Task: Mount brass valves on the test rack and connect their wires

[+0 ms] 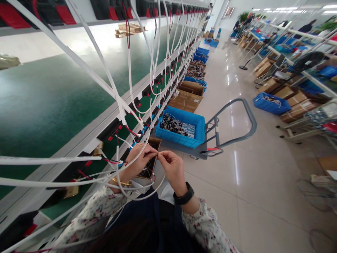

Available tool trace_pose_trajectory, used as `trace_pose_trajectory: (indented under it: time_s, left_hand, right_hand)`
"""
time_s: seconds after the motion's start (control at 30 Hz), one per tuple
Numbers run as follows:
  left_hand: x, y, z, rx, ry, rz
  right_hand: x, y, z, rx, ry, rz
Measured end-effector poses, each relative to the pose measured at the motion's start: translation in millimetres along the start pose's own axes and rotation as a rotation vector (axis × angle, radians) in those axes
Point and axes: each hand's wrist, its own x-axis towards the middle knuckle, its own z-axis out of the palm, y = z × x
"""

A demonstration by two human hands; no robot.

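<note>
Seen from a head-worn camera looking forward and down along a factory aisle. Two bare hands raised together low in the middle of the view, fingertips meeting. Left hand [139,160], with a thin gold bangle [121,182] at the wrist and a floral sleeve [101,207] behind it, thumb and forefinger pinched shut on the end of a thin white wire [137,197]. Right hand [172,168], wearing a black wrist band [184,195], fingertips closed on the same small wire end, just touching the left fingertips; the exact part pinched too small to make out. Held wire end in the air between the hands, just in front of an open brown cardboard box [152,159] with dark contents, the wire looping down below the wrists.

To the left, a long rack with a dark green panel [52,102] and a pale metal rail [86,135] carrying a row of black sockets with red tabs [113,129]. Many white cables [123,102] hanging and crossing from above down to the rail, some ending in red and black leads near the left hand.

Beyond the hands, a blue plastic crate of dark wired parts [181,127] on a grey platform trolley with a curved handle [237,119]. Further along the rack, more brown cartons [185,100] and blue crates. Across the glossy pale floor [250,196], another blue bin [271,103] and stacked cartons beside workbenches on the right.
</note>
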Motion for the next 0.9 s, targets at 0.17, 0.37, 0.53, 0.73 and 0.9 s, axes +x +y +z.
trace_pose_trajectory:
  time_s: [0.17,0.37,0.53,0.73,0.9]
  left_hand:
    - [-2,-8,3,-0.076,-0.013,-0.014]
    - [0,-6,4,-0.010,0.023,0.035]
    - [2,-7,6,0.038,0.014,0.059]
    - [0,-28,-2,0.126,-0.008,0.069]
    - [0,-54,-41,0.338,0.273,-0.223]
  right_hand:
    - [3,2,1,0.022,-0.001,-0.048]
    - [6,0,5,-0.073,0.023,-0.043]
    - [6,0,9,-0.159,0.017,-0.049]
    - [18,16,1,-0.239,-0.051,-0.043]
    - [34,43,-9,-0.205,-0.086,0.018]
